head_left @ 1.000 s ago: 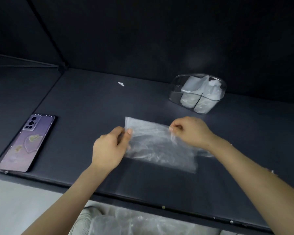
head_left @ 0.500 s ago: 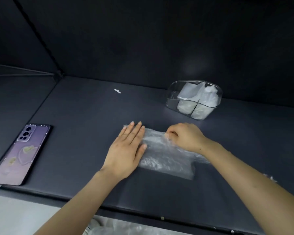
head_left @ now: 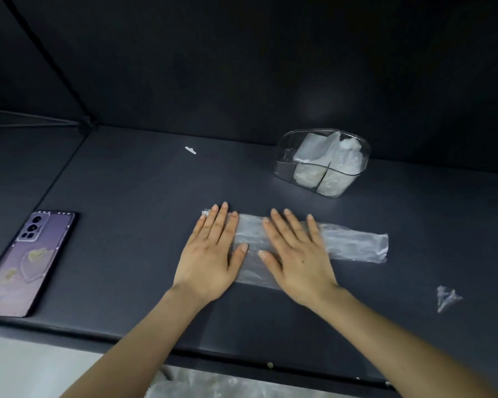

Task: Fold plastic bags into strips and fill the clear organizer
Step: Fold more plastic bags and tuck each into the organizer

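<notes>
on the dark table (head_left: 121, 202), near its middle, a clear plastic bag (head_left: 354, 245) lies flat, folded into a long strip running left to right. both hands sit on it palm down. left hand (head_left: 209, 254) covers the strip's left end, fingers straight and close together, tips reaching the far edge, thumb angled inward onto the film. right hand (head_left: 296, 259) lies just beside it over the strip's middle, fingers straight and slightly spread, thumb pointing toward the left thumb; the two thumbs are near but apart. neither hand curls round anything: both are flat, pressing the plastic against the table. the strip's right part lies bare past the right hand, wrinkled at its end. between the hands the film reaches nearer the person than that bare part does. clear organizer (head_left: 283, 168) stands farther back and to the right, well apart from the hands, close to the dark back wall. white folded bags (head_left: 308, 175) stand inside it, tops above the rim; exact compartment count hard to tell. purple phone (head_left: 26, 265) lies face down at the table's left, near the front edge. small white scrap (head_left: 190, 150) lies far back. crumpled plastic bit (head_left: 446, 297) lies to the right, apart from the strip. loose clear plastic (head_left: 213, 386) shows below the front edge, blurred.
</notes>
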Tool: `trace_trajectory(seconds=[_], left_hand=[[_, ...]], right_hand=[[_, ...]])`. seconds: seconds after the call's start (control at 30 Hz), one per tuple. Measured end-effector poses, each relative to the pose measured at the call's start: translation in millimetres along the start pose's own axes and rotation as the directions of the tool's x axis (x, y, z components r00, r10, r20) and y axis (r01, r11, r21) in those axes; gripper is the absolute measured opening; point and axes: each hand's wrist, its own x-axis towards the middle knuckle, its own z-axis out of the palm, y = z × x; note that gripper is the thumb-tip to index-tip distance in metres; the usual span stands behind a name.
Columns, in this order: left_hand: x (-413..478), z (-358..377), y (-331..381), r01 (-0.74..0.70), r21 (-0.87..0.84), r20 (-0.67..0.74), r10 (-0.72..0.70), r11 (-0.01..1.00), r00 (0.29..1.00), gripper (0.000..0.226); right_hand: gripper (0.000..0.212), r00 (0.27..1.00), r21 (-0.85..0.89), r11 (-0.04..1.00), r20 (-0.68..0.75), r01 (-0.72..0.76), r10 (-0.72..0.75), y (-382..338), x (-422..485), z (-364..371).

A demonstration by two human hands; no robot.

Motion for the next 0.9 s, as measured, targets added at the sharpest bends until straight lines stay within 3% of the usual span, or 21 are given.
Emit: trace_trajectory(seconds=[0.2,0.3,0.4,0.5,0.63,0.73,0.83,0.9], left_hand=[[-0.2,-1.6,2.0,0.028,0.04,0.016,-0.028,0.999,0.999,0.066],[-0.2,-2.5,2.4,0.047,0.064,0.025,-0.048,0.997,0.999,0.069],[-0.2,-3.7,3.7,0.064,0.069,0.024,-0.066,0.996,0.998,0.071],[0.0,-5.9,3.8,0.087,0.076,0.05,-0.091,0.993,0.995,0.073],[0.6,-8.2,4.4,0.1,0.104,0.092,-0.11,0.989,0.99,0.077],[0.3,-7.8,4.6,0.098,0.118,0.099,-0.11,0.988,0.989,0.076],[0.6,-8.6,3.2,0.098,0.1,0.118,-0.11,0.99,0.987,0.076],[1.4,-9.7,1.6,0.1,0.071,0.134,-0.109,0.992,0.985,0.076]], right_hand=[[0.07,0.973,-0.071,0.973,0.055,-0.219,0.223,68.9,-38.5,-3.8],[0.068,0.961,-0.082,0.958,-0.031,-0.275,0.273,60.2,-37.0,-15.9],[0.065,0.991,-0.037,0.993,-0.076,-0.113,0.11,21.1,-20.7,-19.8],[0.066,0.999,-0.019,0.999,0.037,0.028,-0.027,2.9,-12.3,-6.9],[0.07,0.994,-0.053,0.996,0.086,-0.066,0.071,49.5,-38.6,1.4],[0.071,0.991,-0.08,0.988,-0.019,-0.131,0.129,66.9,-56.7,-10.9],[0.064,0.967,0.025,0.992,-0.227,0.122,-0.113,43.8,-58.5,-22.2],[0.045,0.916,0.015,0.961,-0.306,0.277,-0.259,29.9,-56.7,-18.7]])
